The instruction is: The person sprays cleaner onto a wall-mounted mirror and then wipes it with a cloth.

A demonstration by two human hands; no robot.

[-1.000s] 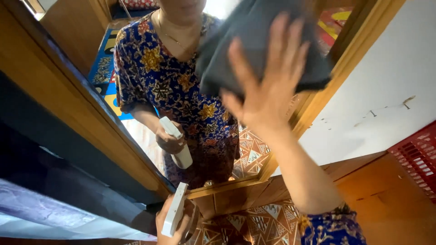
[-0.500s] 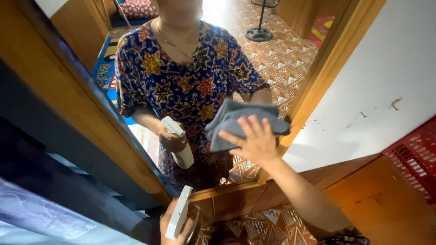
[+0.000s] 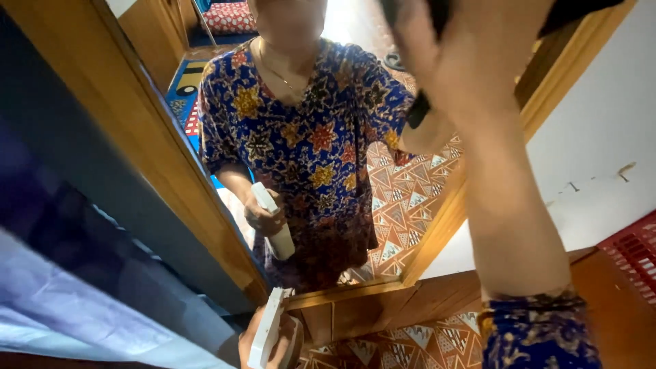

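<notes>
right hand (image 3: 465, 61) is up at about 1 o'clock, flat against the mirror (image 3: 410, 198) with a dark grey cloth (image 3: 437, 14) pinned under the palm. fingers look spread and pressing rather than curled, so it's less a grip and more a flat push; most of the cloth runs off the top edge, so can't see how much of it is bunched. left hand (image 3: 266, 342) sits down at 6 o'clock with its grip closed around a white spray bottle (image 3: 265, 331), held upright and near the bottom of the frame.

for wiping like this i'd say keep the palm flat so the whole cloth stays in contact, work in overlapping passes, and fold to a dry side if streaks show. keeping the bottle low and out of the way like that seems right.

the mirror has a wooden frame (image 3: 171, 171) and is leaning or tilted. the reflection shows a person in a blue floral top, a patterned tile floor (image 3: 403, 198) and a bright mat at 11 o'clock. a white wall (image 3: 601, 137) with a few small marks is at 3 o'clock, a red plastic basket (image 3: 632, 256) at 4 o'clock, and dark and pale blue fabric (image 3: 61, 301) at 8 o'clock.
</notes>
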